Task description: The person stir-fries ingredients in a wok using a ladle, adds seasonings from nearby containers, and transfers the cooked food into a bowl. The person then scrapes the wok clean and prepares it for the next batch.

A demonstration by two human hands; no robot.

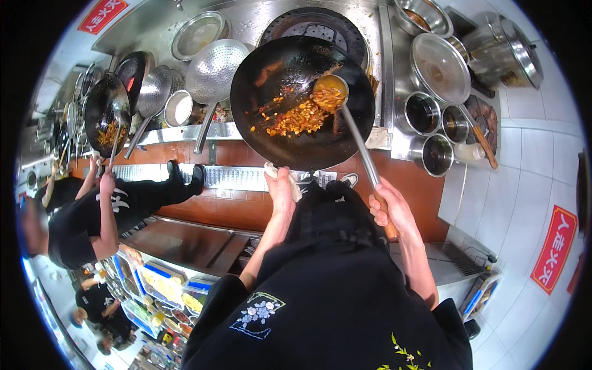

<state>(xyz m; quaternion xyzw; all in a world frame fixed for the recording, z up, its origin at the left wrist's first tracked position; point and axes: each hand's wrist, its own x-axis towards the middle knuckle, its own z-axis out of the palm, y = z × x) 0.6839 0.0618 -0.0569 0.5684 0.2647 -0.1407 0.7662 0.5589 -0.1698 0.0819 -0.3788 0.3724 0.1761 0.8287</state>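
A large black wok (296, 152) is before me, tilted so that its inside faces me. Chopped, reddish-yellow food (300, 118) lies across its middle in oily sauce. My left hand (280, 192) is at the wok's near rim, gripping a folded pale cloth (295, 187); whether a wok handle lies beneath the cloth is hidden. The wooden end of a long steel ladle (358, 134) is in my right hand (393, 206). Its bowl rests inside the wok at the right, full of the same food and sauce.
Behind the wok sits a black burner ring (319, 32). Left of it are a perforated skimmer (217, 69) and a steel pot (178, 110) with white contents. At right stand steel pots (437, 155) and a wooden-handled strainer (439, 69). A co-worker (78, 226) handles another wok (104, 99).
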